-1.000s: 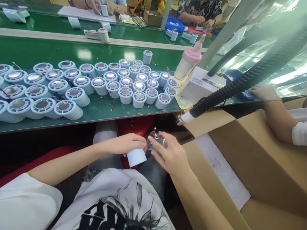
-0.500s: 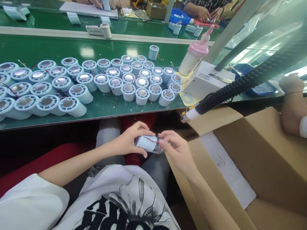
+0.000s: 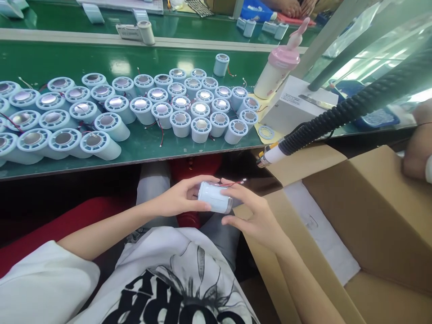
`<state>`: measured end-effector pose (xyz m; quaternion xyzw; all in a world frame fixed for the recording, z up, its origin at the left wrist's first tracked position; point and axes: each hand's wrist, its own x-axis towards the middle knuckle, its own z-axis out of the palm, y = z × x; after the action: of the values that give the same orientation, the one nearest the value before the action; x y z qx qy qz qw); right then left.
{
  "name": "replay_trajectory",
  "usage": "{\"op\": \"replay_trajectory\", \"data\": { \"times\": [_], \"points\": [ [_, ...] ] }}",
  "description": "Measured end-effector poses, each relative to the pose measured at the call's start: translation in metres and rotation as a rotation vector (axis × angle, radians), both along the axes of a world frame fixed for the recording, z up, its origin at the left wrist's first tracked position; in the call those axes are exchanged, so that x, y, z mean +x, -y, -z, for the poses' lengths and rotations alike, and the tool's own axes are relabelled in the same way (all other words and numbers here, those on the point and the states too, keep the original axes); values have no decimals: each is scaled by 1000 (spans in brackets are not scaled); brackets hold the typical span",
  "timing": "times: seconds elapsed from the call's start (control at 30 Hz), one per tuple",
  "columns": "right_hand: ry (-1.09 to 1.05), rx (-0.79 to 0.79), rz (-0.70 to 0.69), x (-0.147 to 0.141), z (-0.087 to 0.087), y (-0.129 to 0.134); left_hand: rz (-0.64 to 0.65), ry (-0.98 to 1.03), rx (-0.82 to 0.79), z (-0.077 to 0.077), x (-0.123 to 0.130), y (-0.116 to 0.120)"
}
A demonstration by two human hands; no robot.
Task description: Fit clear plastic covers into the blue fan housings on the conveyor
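Observation:
Above my lap, a light blue cylinder (image 3: 213, 197) lies on its side between my hands, with a clear rim at its right end and a thin red wire with a white plug along its top. My left hand (image 3: 184, 195) grips its left end between thumb and fingers. The fingers of my right hand (image 3: 251, 209) rest on the top right of the cylinder, and the thumb is spread below it. Beyond, several similar blue cylinders (image 3: 181, 118) stand in rows on the green bench (image 3: 145, 146).
An open cardboard box (image 3: 317, 252) stands at the right, under a black corrugated hose (image 3: 310, 128). A pink-lidded bottle (image 3: 276, 69) and a white metal box (image 3: 297, 105) stand at the bench's right. Other people's hands (image 3: 297, 8) show at the top.
The cylinder has turned, so its wire now lies along the top with the plug sticking out to the right. My right hand has shifted right and its thumb has dropped away. The view has moved slightly.

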<state>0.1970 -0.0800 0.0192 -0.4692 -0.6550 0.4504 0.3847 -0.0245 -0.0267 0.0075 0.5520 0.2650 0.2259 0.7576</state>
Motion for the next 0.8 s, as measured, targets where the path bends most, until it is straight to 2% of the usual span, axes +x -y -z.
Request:
{"op": "replay_trajectory", "data": {
  "times": [0.07,0.17,0.3,0.43,0.57,0.8],
  "points": [
    [107,144,-28,1,3,4,14,1,-10,-3,-2,2],
    [46,160,-43,1,6,9,68,-60,69,-9,-5,3],
    [-71,72,-24,0,3,12,92,-83,221,-16,-7,3],
    [-126,-41,-14,-1,-4,14,98,-92,313,-17,-9,3],
    [-179,-135,-19,-2,-9,15,107,-98,355,-16,-10,4],
    [-322,-360,-23,-1,-7,15,118,-133,404,-16,-10,5]
  ]
}}
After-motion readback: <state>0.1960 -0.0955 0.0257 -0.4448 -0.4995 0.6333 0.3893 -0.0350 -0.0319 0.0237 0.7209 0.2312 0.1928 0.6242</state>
